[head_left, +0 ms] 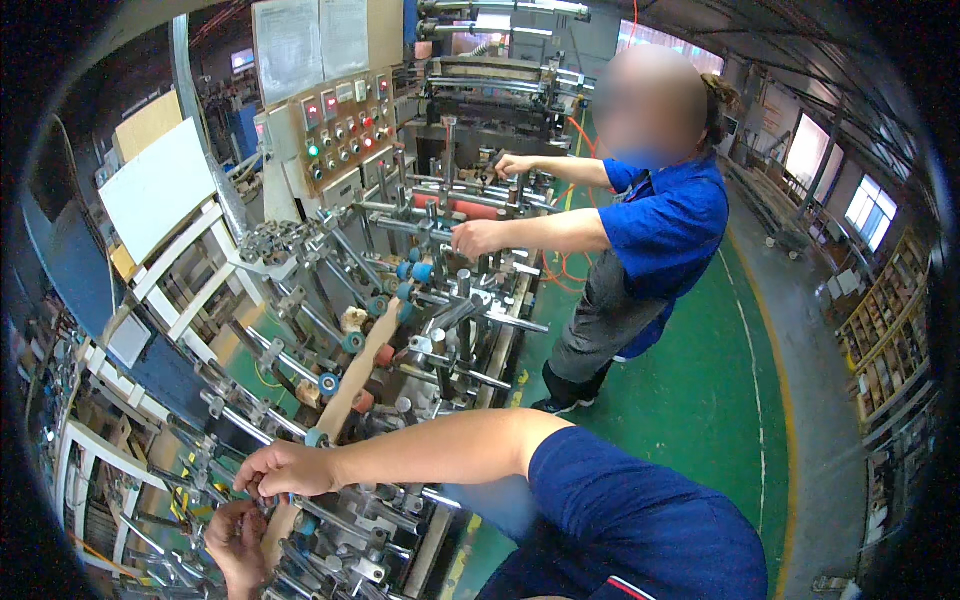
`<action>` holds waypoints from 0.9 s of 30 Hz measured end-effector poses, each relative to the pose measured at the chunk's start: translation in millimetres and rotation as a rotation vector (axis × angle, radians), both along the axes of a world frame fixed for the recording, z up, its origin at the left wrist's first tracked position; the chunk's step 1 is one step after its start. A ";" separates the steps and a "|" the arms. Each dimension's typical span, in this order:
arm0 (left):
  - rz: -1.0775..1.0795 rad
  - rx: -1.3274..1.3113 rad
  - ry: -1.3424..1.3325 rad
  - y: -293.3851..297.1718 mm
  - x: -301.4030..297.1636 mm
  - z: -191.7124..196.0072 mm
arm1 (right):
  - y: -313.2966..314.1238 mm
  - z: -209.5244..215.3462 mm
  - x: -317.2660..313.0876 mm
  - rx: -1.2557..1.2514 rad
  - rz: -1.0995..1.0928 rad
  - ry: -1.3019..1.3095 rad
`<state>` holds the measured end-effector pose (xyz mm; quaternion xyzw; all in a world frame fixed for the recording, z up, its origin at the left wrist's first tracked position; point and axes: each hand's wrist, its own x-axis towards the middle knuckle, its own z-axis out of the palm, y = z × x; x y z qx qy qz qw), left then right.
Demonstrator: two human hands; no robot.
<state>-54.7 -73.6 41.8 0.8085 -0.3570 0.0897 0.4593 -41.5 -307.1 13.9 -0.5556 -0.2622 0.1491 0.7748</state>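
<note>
Strip [348, 398], long and tan, runs by right hand [290, 470] and left hand [232, 545], both curled. Whether they're grasping anything, I cannot tell.

No lettering legible: control panel displays [330, 104], posted sheets [287, 52] blurred.

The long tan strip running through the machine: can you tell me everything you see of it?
The tan strip is long, narrow and plain, and looks like wood. It slants from lower left toward upper right among metal rods, with blue-green rollers and reddish rollers along it. The right arm hides part of it. Its lower stretch passes close to the left hand and right hand; whether either touches it is unclear.
</note>
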 end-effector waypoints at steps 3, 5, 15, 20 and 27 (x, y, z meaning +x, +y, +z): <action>0.117 -0.153 0.103 13.3 5.9 -14.4 | 13.4 -11.1 9.5 -0.213 -0.096 -0.226; 0.066 -0.198 0.126 13.1 8.9 -12.9 | 15.3 -25.6 9.5 -0.368 -0.170 -0.479; 0.164 -0.387 0.632 50.9 40.5 -54.2 | 20.2 -31.6 1.6 -0.305 0.223 -0.165; 0.087 -0.325 0.543 63.6 55.2 -61.2 | 17.5 -17.8 0.0 -0.054 0.174 0.007; 0.154 0.364 -0.083 29.5 16.2 -20.6 | 13.0 -11.6 9.2 0.071 -0.033 0.032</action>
